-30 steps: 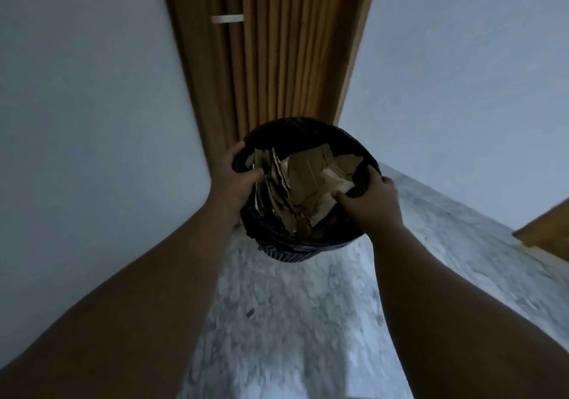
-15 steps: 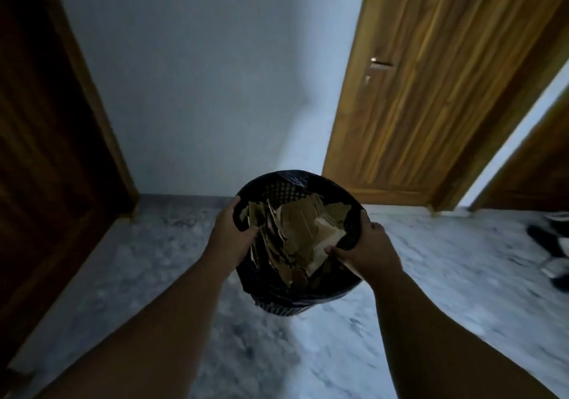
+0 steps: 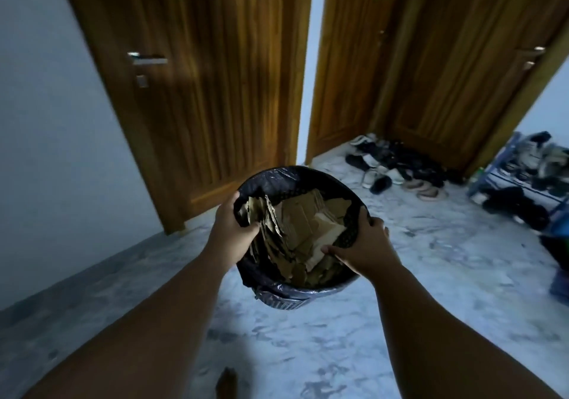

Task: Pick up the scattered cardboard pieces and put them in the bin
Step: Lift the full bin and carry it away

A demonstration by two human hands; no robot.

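Observation:
A round black bin [image 3: 286, 180] lined with a dark plastic bag hangs in the air in front of me, above the marble floor. It is packed with torn brown cardboard pieces [image 3: 295, 229]. My left hand [image 3: 229, 229] grips the bin's left rim, thumb inside. My right hand [image 3: 363, 244] grips the right rim, thumb resting on the cardboard.
Wooden doors stand ahead: one [image 3: 191, 84] at the left with a metal handle, two others [image 3: 431, 69] in the far corner. Several shoes [image 3: 397, 171] lie on the floor by that corner. A shoe rack [image 3: 529, 171] stands at the right. My bare foot [image 3: 226, 383] shows at the bottom.
The view has swung to the right: the wall slid left and the shoes and rack came into sight. Both hands keep the same grip on the bin.

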